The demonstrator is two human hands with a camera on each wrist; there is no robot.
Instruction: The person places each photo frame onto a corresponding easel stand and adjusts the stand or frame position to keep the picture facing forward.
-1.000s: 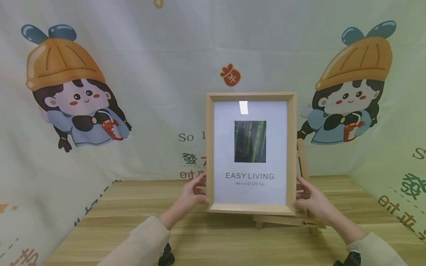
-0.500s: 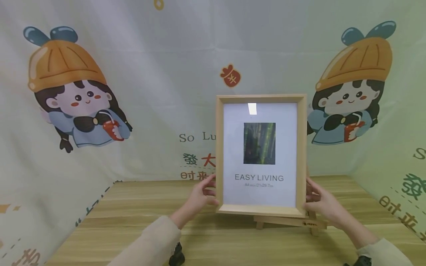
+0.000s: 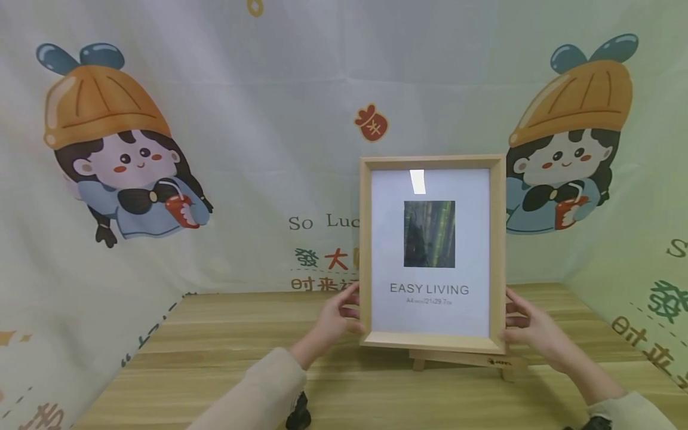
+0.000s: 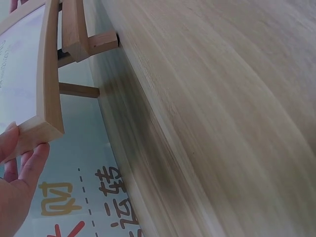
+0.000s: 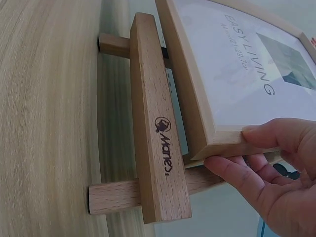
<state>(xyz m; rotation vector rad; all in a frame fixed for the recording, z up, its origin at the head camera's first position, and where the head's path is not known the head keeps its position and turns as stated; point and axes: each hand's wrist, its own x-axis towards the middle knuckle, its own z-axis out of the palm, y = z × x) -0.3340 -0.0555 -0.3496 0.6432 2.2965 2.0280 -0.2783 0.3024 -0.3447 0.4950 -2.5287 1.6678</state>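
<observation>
A light wooden picture frame [image 3: 365, 251] stands upright between both hands. Behind its glass is a white sheet with a bamboo picture and the words EASY LIVING. My left hand [image 3: 332, 322] grips the lower left side, with the thumb on the front [image 4: 9, 143]. At the lower right side, my right hand [image 5: 281, 163] pinches the frame between thumb and fingers. A small wooden easel [image 3: 462, 358] stands behind and below it, mostly hidden in the head view. In the right wrist view, the frame's bottom edge is close over the easel's ledge [image 5: 155, 123], with a narrow gap along it.
The easel's feet [image 5: 116, 197] rest on a wood-grain table [image 3: 215, 358]. A pale printed cloth [image 3: 258, 119] with cartoon figures and lettering hangs behind the table and along its sides. Dark wrist devices [image 3: 298, 412] sit at the sleeve cuffs.
Both hands have carried the picture frame to the right and slightly down, so it now covers most of the easel. The easel has stayed in place.
</observation>
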